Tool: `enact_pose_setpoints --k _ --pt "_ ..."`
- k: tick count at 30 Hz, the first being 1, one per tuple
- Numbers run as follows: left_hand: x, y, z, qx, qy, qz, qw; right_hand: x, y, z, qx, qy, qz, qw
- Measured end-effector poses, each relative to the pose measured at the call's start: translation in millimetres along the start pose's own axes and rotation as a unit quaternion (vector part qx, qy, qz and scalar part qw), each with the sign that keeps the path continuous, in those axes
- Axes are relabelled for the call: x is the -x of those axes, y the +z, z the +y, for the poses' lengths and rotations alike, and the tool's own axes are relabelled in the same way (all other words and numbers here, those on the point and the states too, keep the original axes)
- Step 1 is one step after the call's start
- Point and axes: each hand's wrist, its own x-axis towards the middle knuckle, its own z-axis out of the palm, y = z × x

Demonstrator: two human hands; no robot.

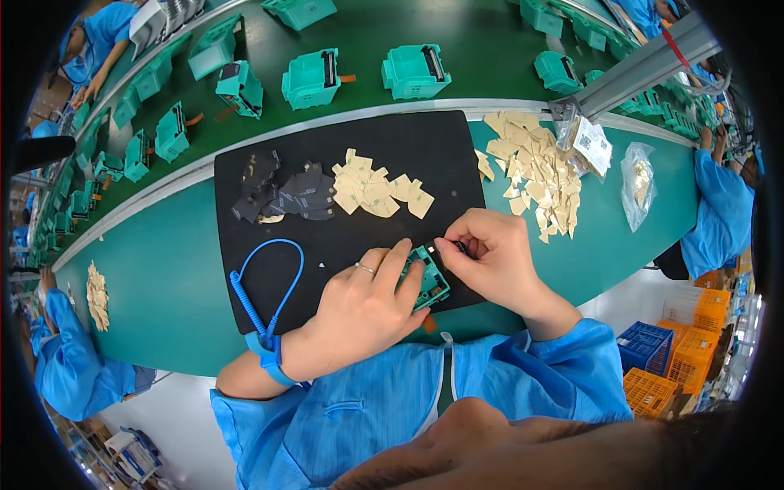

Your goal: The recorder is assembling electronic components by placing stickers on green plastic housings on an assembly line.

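Note:
A small green plastic housing [434,284] with dark parts in it lies at the near right of the black mat [359,245]. My left hand [367,298] grips it from the left, fingers over its top edge. At its upper right corner, the thumb and forefinger of my right hand [490,257] are pinched together; a bit of something dark shows there, too small to name. An orange flat strip [429,324] sticks out below the housing. A blue wrist strap [273,359] with a coiled cord [237,286] circles my left wrist.
Black die-cut pieces [302,194] and cream paper pieces [367,186] lie on the mat's far part. More cream scraps [535,171] and clear plastic bags [639,184] sit rightward. Beyond a metal rail, green housings [312,79] stand on a conveyor [359,49]. Co-workers [723,204] flank the table.

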Motion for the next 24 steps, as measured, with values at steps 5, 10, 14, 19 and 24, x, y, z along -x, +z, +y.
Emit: enact_pose_setpoints --k 5,10,14,19,24 --pt "0 6 -2 -0.022 0.005 0.012 1.0 -1 5 2 0.008 0.017 -0.013 1.0" --pt "-1 8 -3 -0.025 0.0 0.009 1.0 -2 7 5 0.002 0.01 -0.029 1.0" --pt "0 10 -3 -0.032 0.004 0.012 0.999 -2 8 7 0.006 0.012 -0.035 0.999" --pt "0 13 -3 -0.05 0.011 0.03 0.998 0 8 8 0.015 0.01 -0.037 0.999" --pt "-2 14 -6 -0.042 0.005 0.022 0.999 -4 9 11 0.014 0.016 -0.04 0.999"
